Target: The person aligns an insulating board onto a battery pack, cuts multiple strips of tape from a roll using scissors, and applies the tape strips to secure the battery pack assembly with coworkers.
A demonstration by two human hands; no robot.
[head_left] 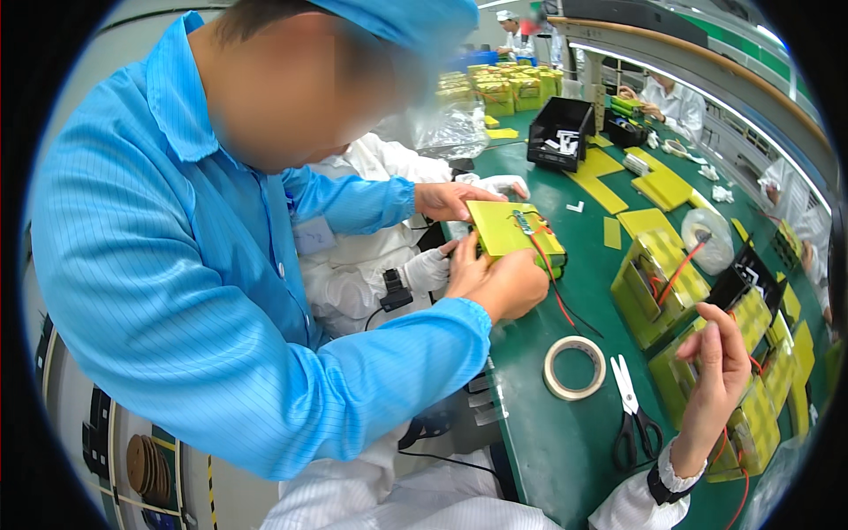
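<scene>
My right hand [720,362] is raised at the lower right, bare, with a black band at the wrist. Its fingers are loosely bent and apart, holding nothing. Close to it stand yellow-wrapped battery packs [758,424] with red wires. Black-handled scissors [629,405] lie on the green table to its left, beside a roll of tape [551,375]. My left hand is not in view. In the middle, a co-worker in blue has both bare hands [503,284] on a battery pack with a yellow sheet [495,231], a small circuit board and red and black wires.
Another person's white-gloved hand [428,269] is beside the middle pack. A black bin [561,132] with white pieces stands farther back, near yellow sheets [662,187]. Several wrapped packs [497,95] stand at the far end. The blue sleeve [397,362] crosses the left side.
</scene>
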